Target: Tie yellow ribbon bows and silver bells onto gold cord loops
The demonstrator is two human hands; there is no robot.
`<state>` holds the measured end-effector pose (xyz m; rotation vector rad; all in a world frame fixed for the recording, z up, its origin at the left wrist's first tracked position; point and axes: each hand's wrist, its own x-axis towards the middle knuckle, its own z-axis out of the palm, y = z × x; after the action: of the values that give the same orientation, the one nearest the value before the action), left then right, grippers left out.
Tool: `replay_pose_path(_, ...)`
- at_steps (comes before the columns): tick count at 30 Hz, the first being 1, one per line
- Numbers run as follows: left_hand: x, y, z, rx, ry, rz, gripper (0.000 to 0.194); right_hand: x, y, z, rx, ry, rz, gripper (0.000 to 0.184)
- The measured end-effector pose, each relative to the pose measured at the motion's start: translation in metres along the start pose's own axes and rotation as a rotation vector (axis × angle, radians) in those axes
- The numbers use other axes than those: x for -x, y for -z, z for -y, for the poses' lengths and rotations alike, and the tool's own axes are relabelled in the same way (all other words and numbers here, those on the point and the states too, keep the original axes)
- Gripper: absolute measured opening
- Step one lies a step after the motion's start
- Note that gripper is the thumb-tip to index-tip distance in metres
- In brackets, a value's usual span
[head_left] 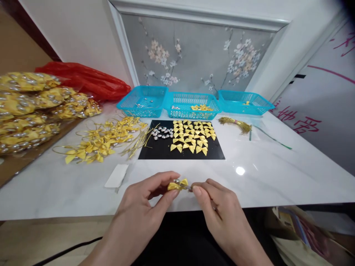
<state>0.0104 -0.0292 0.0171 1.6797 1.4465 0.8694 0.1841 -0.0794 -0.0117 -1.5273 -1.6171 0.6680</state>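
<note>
Near the table's front edge, my left hand (151, 201) pinches a small yellow ribbon bow (172, 186) between thumb and forefinger. A silver bead (177, 181) shows at the bow's middle. My right hand (219, 201) is closed around a slim metal tool (187, 187), mostly hidden by the fingers; its tip touches the bow. Beyond my hands lies a black mat (158, 151), where yellow bows (189, 141) are set out in rows. Silver beads (162, 133) are grouped on the mat's left part, beside loose gold cords (141, 139).
A pile of corded yellow bows (102, 138) lies left, near bagged bows (30, 107) and a red plastic bag (83, 79). Three blue baskets (194, 96) line the wall. A bundle of gold cords (235, 123) lies right, a white card (117, 176) front left.
</note>
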Motion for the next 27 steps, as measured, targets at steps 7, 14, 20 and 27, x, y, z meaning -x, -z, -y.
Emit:
replay_pose_path(7,-0.002,-0.003,-0.003,0.015,0.043,0.029,0.032,-0.002,-0.001,0.000,-0.079,-0.060,0.016,0.040)
replay_pose_path(14,-0.006,-0.005,0.001,0.022,0.038,0.059,0.037,-0.004,-0.006,-0.004,-0.096,-0.086,-0.044,0.038)
replay_pose_path(20,-0.017,-0.007,0.003,0.159,0.042,0.131,0.032,-0.011,-0.011,-0.012,-0.106,-0.111,-0.063,0.042)
replay_pose_path(27,-0.020,-0.008,0.004,0.185,0.061,0.138,0.032,-0.010,-0.007,-0.013,-0.061,-0.111,-0.015,0.042)
